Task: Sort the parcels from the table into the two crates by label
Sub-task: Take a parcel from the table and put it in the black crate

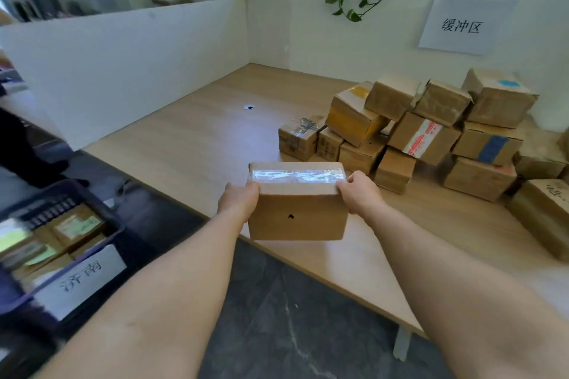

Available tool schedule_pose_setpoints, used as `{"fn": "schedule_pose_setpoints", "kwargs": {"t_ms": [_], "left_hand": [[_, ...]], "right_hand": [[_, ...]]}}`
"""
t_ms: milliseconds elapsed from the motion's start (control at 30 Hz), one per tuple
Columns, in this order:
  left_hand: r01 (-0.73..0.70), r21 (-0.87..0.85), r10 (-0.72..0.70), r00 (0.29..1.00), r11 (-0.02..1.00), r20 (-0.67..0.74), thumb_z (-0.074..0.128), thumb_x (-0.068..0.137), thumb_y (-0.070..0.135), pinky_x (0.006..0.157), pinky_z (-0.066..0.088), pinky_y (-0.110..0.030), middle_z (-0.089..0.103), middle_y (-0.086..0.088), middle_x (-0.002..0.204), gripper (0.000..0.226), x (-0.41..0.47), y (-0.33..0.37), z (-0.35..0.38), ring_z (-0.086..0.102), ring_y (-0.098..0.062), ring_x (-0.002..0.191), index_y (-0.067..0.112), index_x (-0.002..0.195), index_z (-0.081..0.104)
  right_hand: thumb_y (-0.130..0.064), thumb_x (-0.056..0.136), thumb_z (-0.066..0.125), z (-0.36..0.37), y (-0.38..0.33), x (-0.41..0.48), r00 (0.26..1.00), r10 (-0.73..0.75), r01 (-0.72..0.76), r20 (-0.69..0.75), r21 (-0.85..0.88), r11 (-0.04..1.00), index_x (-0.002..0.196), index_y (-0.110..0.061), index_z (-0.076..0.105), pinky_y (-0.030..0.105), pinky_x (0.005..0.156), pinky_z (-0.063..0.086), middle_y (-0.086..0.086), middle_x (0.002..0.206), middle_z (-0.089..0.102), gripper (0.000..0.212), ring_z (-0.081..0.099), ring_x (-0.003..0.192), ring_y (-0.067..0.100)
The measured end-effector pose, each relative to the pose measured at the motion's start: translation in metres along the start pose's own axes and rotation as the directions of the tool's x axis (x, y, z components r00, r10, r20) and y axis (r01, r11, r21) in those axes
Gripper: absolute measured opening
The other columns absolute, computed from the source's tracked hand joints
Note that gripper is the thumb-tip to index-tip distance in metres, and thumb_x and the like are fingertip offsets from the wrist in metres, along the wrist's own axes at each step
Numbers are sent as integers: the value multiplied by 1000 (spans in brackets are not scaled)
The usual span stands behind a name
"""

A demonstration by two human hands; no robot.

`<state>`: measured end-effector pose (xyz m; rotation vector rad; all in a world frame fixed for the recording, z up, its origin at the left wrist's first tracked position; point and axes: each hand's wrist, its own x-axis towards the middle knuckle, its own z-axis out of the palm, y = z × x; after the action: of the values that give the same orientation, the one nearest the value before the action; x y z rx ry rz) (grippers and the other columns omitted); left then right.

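In the head view you hold one parcel point(297, 215) in both hands. It is a plain brown cardboard box with a strip of shiny clear tape along its top and a small dark mark on the face towards you. No address label shows on the sides you can see. Your left hand point(238, 198) grips its upper left corner and your right hand point(360, 192) its upper right, fingers curled over the top edge and thumbs on the near face.

The box hangs over the near edge of the table point(200, 132), part of it above the dark floor point(277, 317). That edge runs on a slant from upper left to lower right. A white partition point(123, 71) closes the table's left side. The pile of parcels point(425, 132) sits behind and to the right of the box, leaving the table's left half bare wood. The crate point(101, 206) stands low on your left, apart from the table across a strip of floor. It wears a white label point(81, 278) and already holds parcels.
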<state>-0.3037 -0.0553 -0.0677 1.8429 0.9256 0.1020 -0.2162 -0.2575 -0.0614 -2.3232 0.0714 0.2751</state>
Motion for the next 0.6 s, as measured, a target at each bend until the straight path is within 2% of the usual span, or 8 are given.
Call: {"fn": "schedule_pose_setpoints", "kwargs": {"t_ms": [167, 300, 367, 467, 600], "left_hand": [[10, -9, -11, 999, 1000, -47, 48, 93, 32, 92, 51, -47, 51, -14, 127, 51, 5, -21, -42, 53, -33, 109, 13, 139, 34], [-16, -10, 16, 999, 1000, -42, 45, 91, 16, 97, 48, -48, 40, -11, 143, 71, 9, -44, -77, 47, -33, 113, 28, 152, 12], [-12, 15, 12, 999, 1000, -31, 44, 90, 9, 100, 46, -48, 31, -8, 153, 81, 11, -54, -95, 42, -35, 125, 34, 154, 2], [43, 43, -41, 999, 998, -32, 45, 88, 5, 98, 47, -46, 18, -9, 160, 89, 17, -69, -120, 40, -37, 130, 43, 152, -5], [102, 70, -100, 994, 992, -41, 49, 88, 12, 104, 42, -50, 21, -12, 157, 91, 33, -91, -154, 38, -39, 131, 49, 150, -6]], "right_hand": [[-23, 94, 48, 34, -27, -12, 996, -65, 64, 68, 7, 998, 122, -14, 45, 47, 85, 53, 7, 111, 57, 30, 58, 96, 27], [-24, 93, 47, 66, -52, -22, 981, -133, 136, 143, -7, 991, 151, -28, 17, 50, 88, 53, 8, 122, 53, 66, 57, 103, 31], [-26, 92, 49, 84, -65, -28, 965, -155, 162, 210, -16, 987, 153, -36, 5, 49, 85, 55, 6, 118, 49, 75, 58, 99, 31], [-19, 90, 54, 108, -83, -31, 926, -188, 220, 327, -62, 974, 152, -41, -3, 48, 81, 58, 1, 114, 40, 87, 60, 94, 30], [-12, 91, 58, 141, -109, -24, 862, -225, 301, 454, -101, 948, 151, -43, -5, 45, 80, 58, -2, 121, 31, 92, 56, 98, 30]]}}
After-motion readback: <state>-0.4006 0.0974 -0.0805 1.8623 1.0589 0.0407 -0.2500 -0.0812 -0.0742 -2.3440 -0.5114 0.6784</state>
